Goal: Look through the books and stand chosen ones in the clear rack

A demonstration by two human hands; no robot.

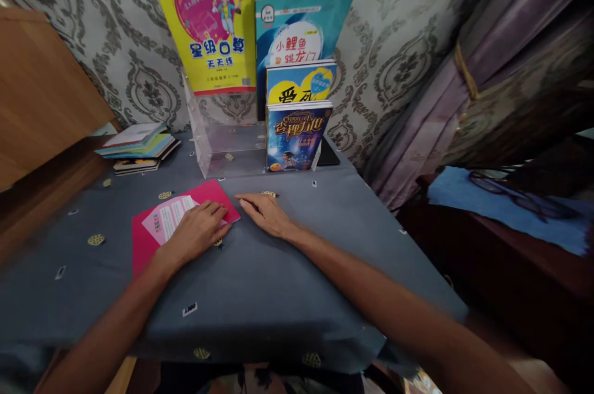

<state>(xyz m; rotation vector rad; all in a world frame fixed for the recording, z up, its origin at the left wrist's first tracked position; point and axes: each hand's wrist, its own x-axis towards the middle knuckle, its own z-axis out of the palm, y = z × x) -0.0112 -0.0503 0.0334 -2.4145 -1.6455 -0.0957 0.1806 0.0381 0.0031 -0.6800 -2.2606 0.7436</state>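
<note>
The lower edge of the pink book (162, 221) is hidden by the left hand (199, 227) and left forearm (130, 301). Its long axis is slanted from lower left to upper right. The book is placed beneath the left palm; whether it is pinched cannot be told. The right hand (264, 211), fingers extended, is rested beside its right corner.

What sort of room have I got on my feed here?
Probably a home, perhaps a study corner. Colourful books stand upright in a clear rack, a tied-back curtain hangs at the right, and ornate patterned wallpaper is behind.
</note>
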